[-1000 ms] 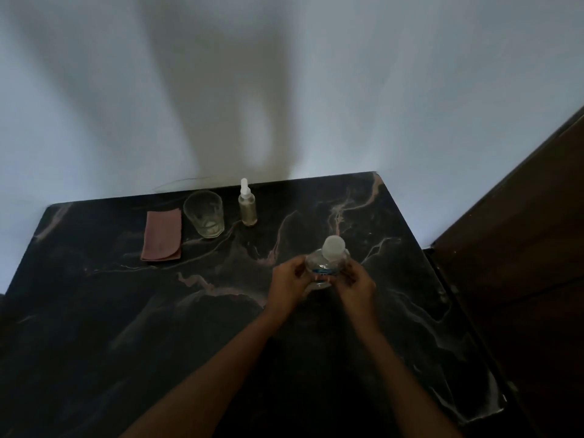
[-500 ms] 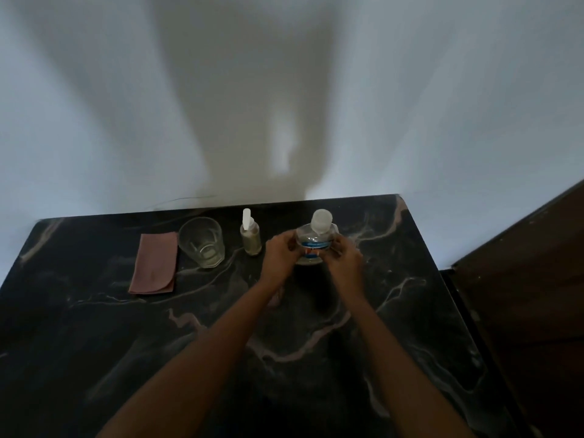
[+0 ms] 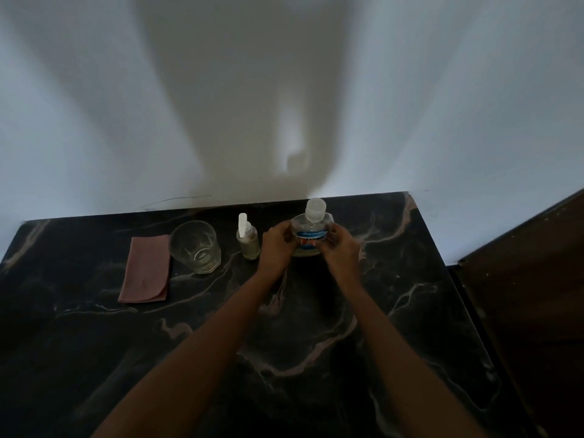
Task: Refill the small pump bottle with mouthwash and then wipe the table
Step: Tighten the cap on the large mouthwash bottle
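Observation:
A clear mouthwash bottle (image 3: 311,230) with a white cap and a blue label stands upright near the far edge of the dark marble table (image 3: 284,343). My left hand (image 3: 276,248) grips its left side and my right hand (image 3: 339,249) grips its right side. Just left of them stands the small pump bottle (image 3: 248,238), with a white pump top and pale liquid inside. A folded pink cloth (image 3: 146,268) lies flat at the far left.
An empty clear drinking glass (image 3: 196,246) stands between the cloth and the pump bottle. A white wall rises right behind the table. A dark wooden door or cabinet (image 3: 531,295) borders the table's right edge.
Both hands have carried the mouthwash bottle from the middle of the table toward the far edge, right beside the pump bottle. The camera view has shifted with them.

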Motion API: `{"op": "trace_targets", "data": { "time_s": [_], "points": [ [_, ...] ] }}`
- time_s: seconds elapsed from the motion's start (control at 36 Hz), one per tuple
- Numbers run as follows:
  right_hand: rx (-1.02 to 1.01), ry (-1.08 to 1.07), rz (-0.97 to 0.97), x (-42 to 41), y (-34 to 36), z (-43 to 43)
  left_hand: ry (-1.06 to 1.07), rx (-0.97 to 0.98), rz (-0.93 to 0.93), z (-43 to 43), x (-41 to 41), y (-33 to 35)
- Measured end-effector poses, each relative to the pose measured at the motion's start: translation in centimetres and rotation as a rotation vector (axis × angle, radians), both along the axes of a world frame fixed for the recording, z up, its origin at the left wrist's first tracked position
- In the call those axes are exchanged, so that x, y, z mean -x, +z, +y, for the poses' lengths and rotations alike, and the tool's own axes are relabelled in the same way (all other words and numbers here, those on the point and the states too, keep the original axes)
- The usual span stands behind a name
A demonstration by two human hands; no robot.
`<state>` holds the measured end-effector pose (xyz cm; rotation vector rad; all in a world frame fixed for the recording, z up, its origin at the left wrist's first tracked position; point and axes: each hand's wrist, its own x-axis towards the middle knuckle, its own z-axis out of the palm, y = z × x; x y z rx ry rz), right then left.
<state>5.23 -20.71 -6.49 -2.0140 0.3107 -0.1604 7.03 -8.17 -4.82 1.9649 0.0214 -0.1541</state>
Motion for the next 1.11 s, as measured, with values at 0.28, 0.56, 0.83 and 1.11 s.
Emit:
{"op": "trace_targets", "data": {
  "time_s": [0.28,0.56,0.83,1.11],
  "points": [
    [0.007,0.026,0.007,0.1,-0.1,0.0,0.014,0.025,-0.010,0.1,0.8,0.1],
    [0.079,-0.031,0.024,2.5,0.6,0.6,0.100,0.007,-0.013,0.9,4.1,1.0],
    [0.137,0.012,0.061,7.3,1.8,3.8,0.103,-0.052,-0.105,5.1,9.8,1.9],
    [0.086,0.169,0.081,11.1,2.4,11.0,0.214,-0.030,-0.099,11.4,13.4,2.6]
  ]
}}
